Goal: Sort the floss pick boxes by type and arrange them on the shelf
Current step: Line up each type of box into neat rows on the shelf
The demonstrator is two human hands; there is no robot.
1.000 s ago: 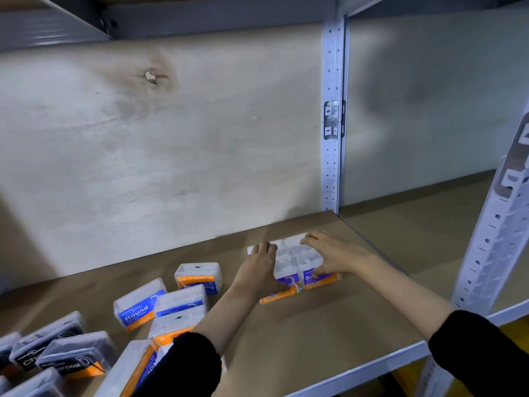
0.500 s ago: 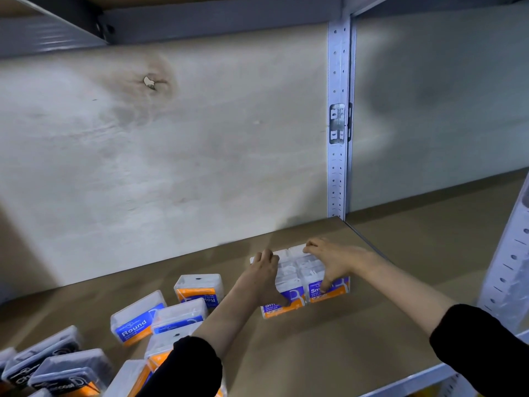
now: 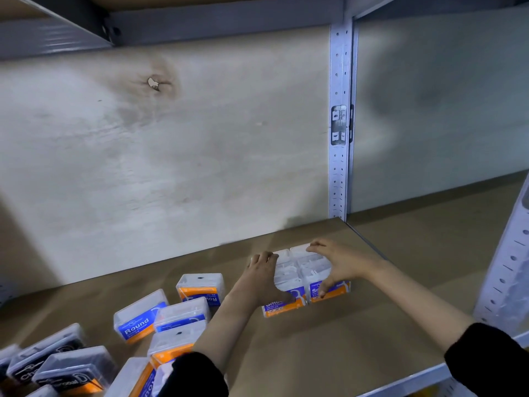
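Observation:
A tight block of clear "Smooth" floss pick boxes (image 3: 303, 273) with blue and orange labels lies flat on the brown shelf board (image 3: 329, 348), near its right end. My left hand (image 3: 262, 279) presses against the block's left side, thumb on the front label. My right hand (image 3: 340, 260) lies over the block's right side, fingers spread, thumb on the front box. Loose "Round" boxes (image 3: 140, 318) with blue labels lie scattered to the left. Black-labelled charcoal boxes (image 3: 71, 371) sit at the lower left corner.
A perforated metal upright (image 3: 340, 124) stands at the back just right of the block, another upright (image 3: 506, 270) at the front right. A pale wooden back panel (image 3: 171, 156) closes the shelf. A second shelf bay (image 3: 435, 239) continues to the right.
Both hands stay on the block of boxes, which has shifted slightly. The camera has tilted up a little, so the front shelf edge shows less.

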